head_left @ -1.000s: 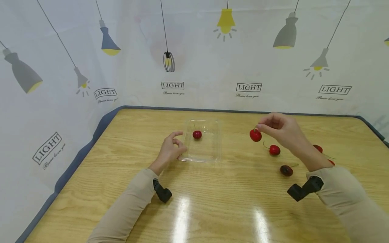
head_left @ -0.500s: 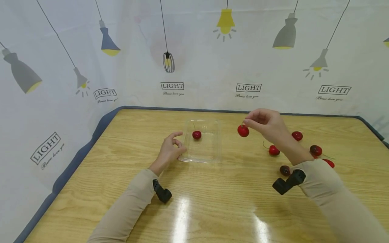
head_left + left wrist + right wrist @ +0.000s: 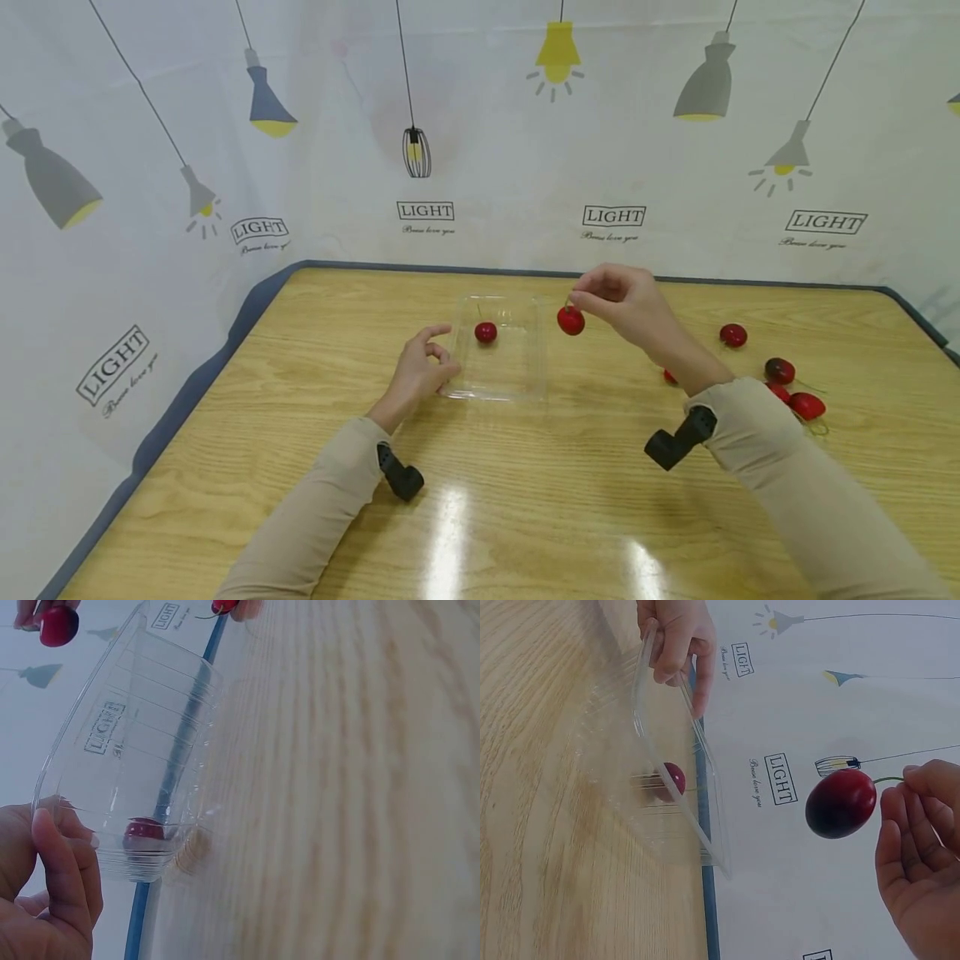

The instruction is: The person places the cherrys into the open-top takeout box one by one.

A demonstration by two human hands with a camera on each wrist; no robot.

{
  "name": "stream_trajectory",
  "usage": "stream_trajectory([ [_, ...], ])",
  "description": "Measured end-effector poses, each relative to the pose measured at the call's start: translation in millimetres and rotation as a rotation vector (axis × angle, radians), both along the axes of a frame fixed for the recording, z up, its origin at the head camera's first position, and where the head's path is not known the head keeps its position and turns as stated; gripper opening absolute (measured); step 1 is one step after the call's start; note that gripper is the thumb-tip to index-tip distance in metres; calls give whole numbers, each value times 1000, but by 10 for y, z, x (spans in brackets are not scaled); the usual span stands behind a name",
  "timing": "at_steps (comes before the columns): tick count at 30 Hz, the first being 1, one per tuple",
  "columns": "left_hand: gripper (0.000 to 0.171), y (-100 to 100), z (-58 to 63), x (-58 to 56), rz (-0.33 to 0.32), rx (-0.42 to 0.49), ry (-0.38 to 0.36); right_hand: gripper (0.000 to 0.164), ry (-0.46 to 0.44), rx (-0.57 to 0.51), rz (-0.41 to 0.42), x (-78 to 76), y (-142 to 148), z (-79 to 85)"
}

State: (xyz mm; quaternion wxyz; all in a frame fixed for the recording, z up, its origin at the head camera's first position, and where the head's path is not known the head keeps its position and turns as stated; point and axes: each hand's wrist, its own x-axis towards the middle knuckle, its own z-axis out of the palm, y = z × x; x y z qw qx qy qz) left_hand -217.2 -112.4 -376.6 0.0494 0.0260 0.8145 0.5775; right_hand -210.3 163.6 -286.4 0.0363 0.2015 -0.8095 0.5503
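Note:
A clear plastic box (image 3: pixel 495 396) stands on the table with one dark red cherry (image 3: pixel 486 333) inside it. My left hand (image 3: pixel 416 371) grips the box's left rim between thumb and fingers, as the left wrist view also shows. Just off the box's right side, my right hand (image 3: pixel 630 308) pinches the green stem of another cherry (image 3: pixel 571 321) between thumb and fingertips. That fruit hangs in the air below the fingers; in the right wrist view the held cherry (image 3: pixel 841 803) looks red with a darker lower side.
More cherries lie at the right of the wooden table (image 3: pixel 525 500): a single cherry (image 3: pixel 732 336) at the back, a cluster near a dark red cherry (image 3: pixel 780 371), and one partly hidden by my right wrist. A printed sheet (image 3: pixel 495 125) rises behind the table.
My right hand has moved left with the cherry by its stem, from above the loose cherries to beside the box. My left hand and the box have stayed in place.

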Motion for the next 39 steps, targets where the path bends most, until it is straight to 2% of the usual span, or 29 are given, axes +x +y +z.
stream_trajectory([
  [21,59,7,12,16,7,-12,12,13,4,164,5,-237,-345,-159],
  [39,60,7,10,8,-2,-18,6,12,-60,202,-36,-436,-576,-301],
])
